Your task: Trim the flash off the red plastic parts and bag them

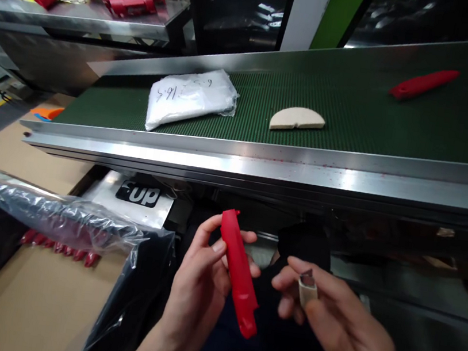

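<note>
My left hand (202, 278) is closed around a long red plastic part (240, 272), gripped near its upper end between thumb and fingers. The part slants down to the right, its lower end sticking out past the hand. To its right, my right hand (340, 315) pinches a small knife (308, 292) with a beige handle and a short dark blade pointing up. Blade and red part are apart. Both hands are in front of the green conveyor belt (254, 91), below its metal edge. The fingers of my right hand are slightly blurred.
On the belt lie a white plastic packet (192, 99) with handwriting, a beige half-round piece (297, 119) and another red part (425, 84). A plastic-lined box (55, 296) at lower left holds several red parts (61, 247). More red pieces (131, 3) sit on a metal shelf (107, 26).
</note>
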### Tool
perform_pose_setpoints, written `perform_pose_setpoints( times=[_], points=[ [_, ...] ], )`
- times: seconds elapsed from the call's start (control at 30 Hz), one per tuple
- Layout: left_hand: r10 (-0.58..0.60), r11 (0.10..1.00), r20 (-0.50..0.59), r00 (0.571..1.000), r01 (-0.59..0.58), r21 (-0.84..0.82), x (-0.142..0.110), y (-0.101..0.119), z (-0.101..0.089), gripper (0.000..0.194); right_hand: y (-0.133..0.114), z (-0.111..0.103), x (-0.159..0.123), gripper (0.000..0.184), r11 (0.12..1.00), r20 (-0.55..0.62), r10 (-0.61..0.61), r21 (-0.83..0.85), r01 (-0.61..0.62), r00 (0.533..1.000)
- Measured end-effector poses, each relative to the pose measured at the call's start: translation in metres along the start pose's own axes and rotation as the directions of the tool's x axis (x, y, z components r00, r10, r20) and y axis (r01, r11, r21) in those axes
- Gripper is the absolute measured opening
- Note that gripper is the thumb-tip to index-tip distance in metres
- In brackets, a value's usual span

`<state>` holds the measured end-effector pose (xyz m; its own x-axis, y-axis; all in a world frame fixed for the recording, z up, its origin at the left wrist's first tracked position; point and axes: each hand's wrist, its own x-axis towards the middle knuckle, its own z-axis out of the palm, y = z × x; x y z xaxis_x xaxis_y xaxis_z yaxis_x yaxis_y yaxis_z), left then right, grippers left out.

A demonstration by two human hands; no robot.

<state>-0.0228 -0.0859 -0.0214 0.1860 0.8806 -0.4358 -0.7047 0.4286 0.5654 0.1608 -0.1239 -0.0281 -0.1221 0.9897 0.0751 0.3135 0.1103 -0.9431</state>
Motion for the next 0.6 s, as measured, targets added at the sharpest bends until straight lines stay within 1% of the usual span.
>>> perform_pose_setpoints(
  times=[0.07,0.13,0.23,0.3,0.4,0.47,0.6],
  points=[
    [-0.029,0.999,0.023,0.999,0.029,-0.019,-0.003,0.001,0.003,0.027,-0.004,-0.006,0.009,0.039,0.997,-0.018,-0.047,-0.062,0.046,0.999],
    [-0.042,0.999,0.046,0.998,0.043,-0.02,-0.007,0.0,0.006,0.021,-0.01,-0.01,0.02,0.039,0.983,-0.008,-0.11,-0.15,0.107,0.994],
    [-0.032,0.999,0.079,0.996,0.029,0.036,-0.012,-0.002,0.011,0.019,-0.02,-0.014,0.035,0.034,0.948,0.025,-0.191,-0.253,0.191,0.981],
    [-0.023,0.997,0.084,0.996,0.016,0.082,-0.016,-0.003,0.013,0.019,-0.025,-0.015,0.042,0.033,0.918,0.056,-0.265,-0.291,0.269,0.963],
    [-0.024,0.993,0.062,0.998,0.017,0.114,-0.02,-0.003,0.014,0.018,-0.029,-0.016,0.048,0.043,0.843,0.151,-0.378,-0.353,0.407,0.913],
    [-0.032,0.994,0.068,0.997,0.024,0.108,-0.023,-0.003,0.015,0.019,-0.032,-0.017,0.05,0.046,0.797,0.19,-0.41,-0.401,0.452,0.892],
    [-0.031,0.996,0.102,0.994,0.022,0.087,-0.026,-0.003,0.014,0.02,-0.038,-0.017,0.052,0.044,0.736,0.215,-0.457,-0.454,0.503,0.863]
  ],
)
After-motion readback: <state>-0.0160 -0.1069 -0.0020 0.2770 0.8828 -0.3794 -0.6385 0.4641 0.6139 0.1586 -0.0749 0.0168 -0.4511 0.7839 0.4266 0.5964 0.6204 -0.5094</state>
